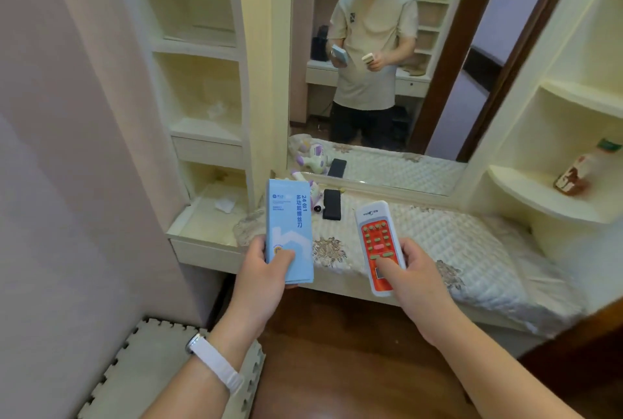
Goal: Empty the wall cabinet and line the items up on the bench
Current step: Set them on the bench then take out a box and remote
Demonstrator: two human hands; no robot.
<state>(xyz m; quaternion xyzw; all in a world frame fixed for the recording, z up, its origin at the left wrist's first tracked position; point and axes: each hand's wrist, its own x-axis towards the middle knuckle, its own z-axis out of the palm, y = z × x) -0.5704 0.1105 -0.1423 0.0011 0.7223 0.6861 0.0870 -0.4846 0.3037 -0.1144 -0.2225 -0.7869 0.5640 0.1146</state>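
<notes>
Quilted bench (438,233) carries plush toy (315,190) and black slab (332,204) (perhaps a phone).

blue box (288,233) | front print: "24合1 多功能螺丝刀" | remote (379,243) | top logo too blurred to read

Left hand (266,267) grips blue box (288,229); right hand (409,267) grips remote (377,240).

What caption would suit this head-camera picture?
Left hand holds a blue box, right hand a remote, above the quilted bench.
</notes>
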